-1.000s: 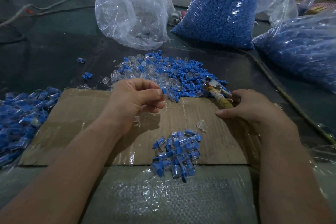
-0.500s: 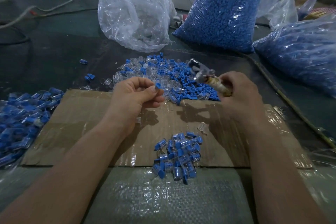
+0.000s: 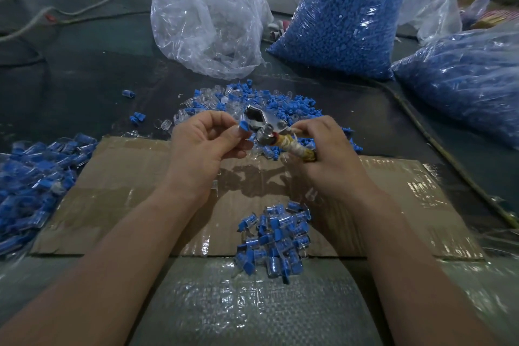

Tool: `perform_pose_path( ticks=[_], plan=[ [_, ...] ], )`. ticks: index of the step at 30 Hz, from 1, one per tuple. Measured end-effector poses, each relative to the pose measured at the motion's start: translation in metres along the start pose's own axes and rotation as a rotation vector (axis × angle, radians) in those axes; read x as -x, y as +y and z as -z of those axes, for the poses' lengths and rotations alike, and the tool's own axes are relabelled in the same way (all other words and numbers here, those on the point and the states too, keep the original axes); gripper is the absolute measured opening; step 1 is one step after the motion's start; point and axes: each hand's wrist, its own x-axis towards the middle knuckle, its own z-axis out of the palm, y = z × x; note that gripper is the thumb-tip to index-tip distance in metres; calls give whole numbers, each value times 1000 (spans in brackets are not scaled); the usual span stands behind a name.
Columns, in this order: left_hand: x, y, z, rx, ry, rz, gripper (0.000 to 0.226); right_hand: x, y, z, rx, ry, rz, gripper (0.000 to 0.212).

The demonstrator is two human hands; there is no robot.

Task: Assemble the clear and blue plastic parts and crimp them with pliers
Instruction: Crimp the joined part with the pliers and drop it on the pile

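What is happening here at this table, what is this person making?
A person is joining small plastic parts. The left hand pinches a blue part right at the metal head of the pliers, which the right hand grips by the wrapped handle. A small pile of joined pieces lies on the cardboard near the person. Loose parts lie behind the hands, with a bag of blue parts further back.

The part (image 3: 243, 126) and the bagged pieces (image 3: 337, 28) are coloured blue, the pliers (image 3: 259, 120) silver, with handles (image 3: 295, 147) wrapped in pale yellow. The cardboard (image 3: 112, 191) is coloured brown, the worktop (image 3: 84, 84) dark green.
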Motion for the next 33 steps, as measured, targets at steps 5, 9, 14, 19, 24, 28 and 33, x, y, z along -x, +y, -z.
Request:
perform_pose_path(
  ticks=[5,9,14,19,24,28,33],
  plan=[
    [0,0,-1,-31,7,-18,6,1,1,-1,-12,-22,-11,35],
    [0,-2,0,-96,25,-47,11,0,0,-3,-23,-58,-25,34],
    [-1,-2,-1,-144,39,-86,13,0,1,-5,-18,-83,-35,34],
    [-1,-3,-1,-228,55,-107,13,0,1,-6,-22,-97,-42,32],
    [-1,-2,-1,-245,55,-113,15,1,0,-6,-21,-128,-54,31],
    [0,-2,-2,-259,59,-131,18,2,-2,-6,-22,-135,-58,30],
    [1,-1,-2,-242,50,-139,16,2,-2,-5,-7,-135,-47,27]
  ],
)
